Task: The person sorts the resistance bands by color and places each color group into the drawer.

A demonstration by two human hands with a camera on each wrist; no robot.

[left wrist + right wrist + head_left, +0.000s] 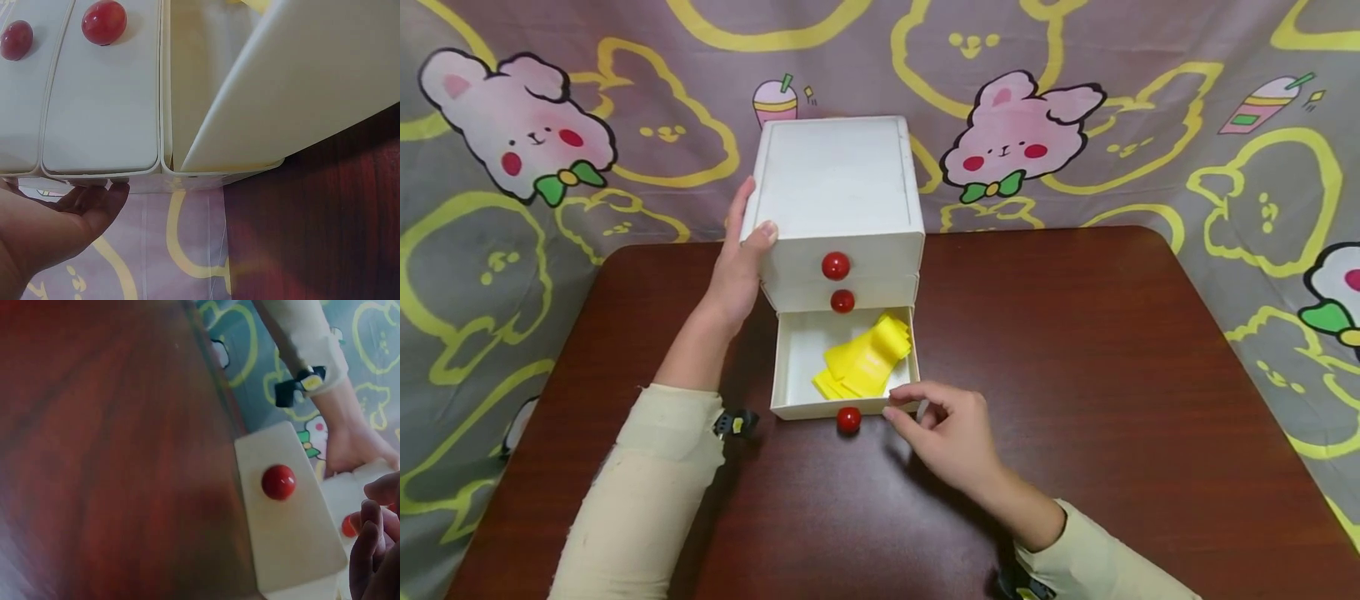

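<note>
A white cabinet with three stacked drawers (842, 179) stands on the table, each drawer bearing a round red knob. Its bottom drawer (797, 358) is pulled out, and a loose pile of thin yellow strips (868, 358) lies inside; their material is unclear. My left hand (737, 271) rests against the cabinet's upper left side, thumb near the top edge and fingers along the side. Just by the right end of the bottom drawer's front is my right hand (951, 429), its fingers bent loosely and thumb and index finger apart. Nothing shows between them.
The dark reddish-brown wooden table (1075, 350) spreads out on both sides of the cabinet. Directly behind and at the sides hangs a curtain (865, 62) printed with cartoon rabbits and yellow outlines. The top (733, 258) and middle drawers are closed.
</note>
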